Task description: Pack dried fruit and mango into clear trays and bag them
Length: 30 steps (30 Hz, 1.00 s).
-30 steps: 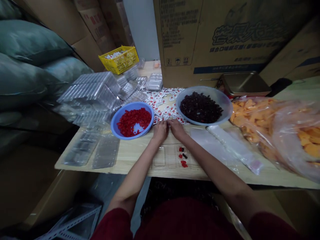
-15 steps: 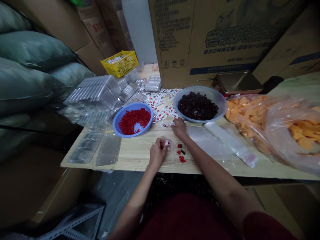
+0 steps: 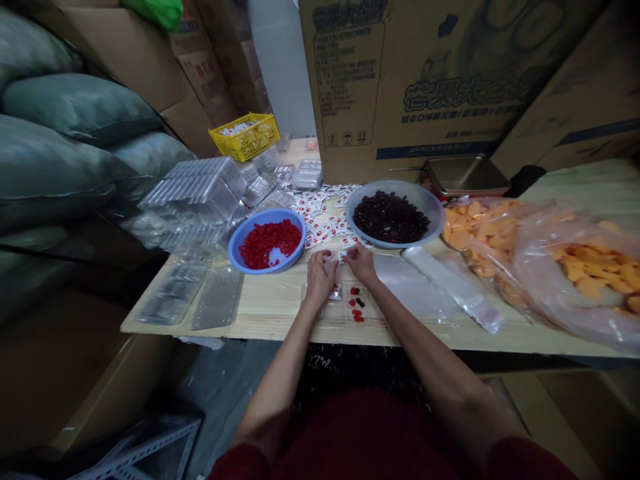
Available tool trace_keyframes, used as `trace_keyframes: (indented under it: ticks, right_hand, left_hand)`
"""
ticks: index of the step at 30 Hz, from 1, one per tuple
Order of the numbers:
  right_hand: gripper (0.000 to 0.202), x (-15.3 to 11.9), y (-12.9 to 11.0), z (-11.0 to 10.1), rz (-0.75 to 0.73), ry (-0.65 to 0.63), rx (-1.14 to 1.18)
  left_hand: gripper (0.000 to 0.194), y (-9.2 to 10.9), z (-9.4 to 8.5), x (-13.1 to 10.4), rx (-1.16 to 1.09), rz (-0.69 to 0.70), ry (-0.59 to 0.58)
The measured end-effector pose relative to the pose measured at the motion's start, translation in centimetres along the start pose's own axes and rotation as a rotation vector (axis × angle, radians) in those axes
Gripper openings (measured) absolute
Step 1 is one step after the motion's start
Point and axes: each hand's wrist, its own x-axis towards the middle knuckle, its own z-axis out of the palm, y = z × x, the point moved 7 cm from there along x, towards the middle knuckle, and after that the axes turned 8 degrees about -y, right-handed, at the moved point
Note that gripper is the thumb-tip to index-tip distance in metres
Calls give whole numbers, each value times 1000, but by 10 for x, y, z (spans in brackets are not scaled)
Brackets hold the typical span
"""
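Observation:
My left hand (image 3: 320, 275) is closed, pinching a small white sachet (image 3: 328, 257) at its fingertips. Close beside it, my right hand (image 3: 362, 264) pinches another white-and-red sachet (image 3: 343, 256). Just below both hands, a clear plastic tray (image 3: 345, 312) lies on the table. In its compartments sit red pieces (image 3: 358, 315) and dark pieces (image 3: 360, 303), with one more sachet (image 3: 337, 292) on the left side. Many loose sachets (image 3: 325, 227) are spread beyond my hands, between a blue bowl (image 3: 235, 257) of red pieces and a pale bowl (image 3: 440, 223) of dark pieces.
Stacked clear trays (image 3: 195, 190) and a yellow basket (image 3: 250, 141) of sachets stand at the left back. Flat clear trays (image 3: 216, 300) lie front left. Plastic sleeves (image 3: 453, 287) and bags of orange pieces (image 3: 540, 267) lie right. A large carton (image 3: 350, 87) stands behind.
My left hand has moved up from the tray, leaving a sachet in it, and now meets my right hand. My right hand has shifted slightly down beside it, with a sachet.

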Motion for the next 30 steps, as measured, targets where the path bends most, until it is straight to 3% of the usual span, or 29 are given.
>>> trace_keyframes:
  ticks: [3, 5, 7, 11, 14, 17, 19, 22, 24, 26, 28, 30]
  right_hand:
    - [10, -21, -19, -15, -110, 16, 118]
    - [11, -46, -32, -26, -207, 24, 223]
    - [14, -79, -39, -32, -271, 11, 278]
    - [28, -148, -44, -20, -347, -57, 80]
    - [39, -182, -40, 4, -402, -123, -132]
    - [43, -192, -32, 25, -410, -149, -263]
    - [45, -193, -29, 34, -398, -155, -317]
    - [47, -197, -37, 28, -414, -134, -348]
    - [46, -200, -48, 4, -441, -84, -328]
    - [47, -199, -50, -47, -417, 69, -309]
    - [47, -197, -36, -126, -331, 345, -331]
    - [41, -198, -2, -220, -196, 628, -395]
  left_hand:
    - [24, -1, 10, 20, -222, -43, -171]
    - [23, 4, 8, 12, -303, -44, -310]
    - [26, 7, -3, -11, -274, -50, -373]
    - [22, 1, -23, -73, -44, -130, -332]
    - [15, -1, -22, -106, 135, -125, -259]
    - [6, 1, -18, -119, 290, -107, -177]
    - [11, 3, -17, -119, 341, -79, -155]
    - [17, 8, -15, -117, 380, 7, -196]
    - [19, 9, -16, -116, 397, 65, -188]
    - [24, 10, -22, -113, 389, 109, -117]
    - [29, 12, -29, -110, 383, 144, -41]
    - [28, 18, -38, -108, 376, 176, 10]
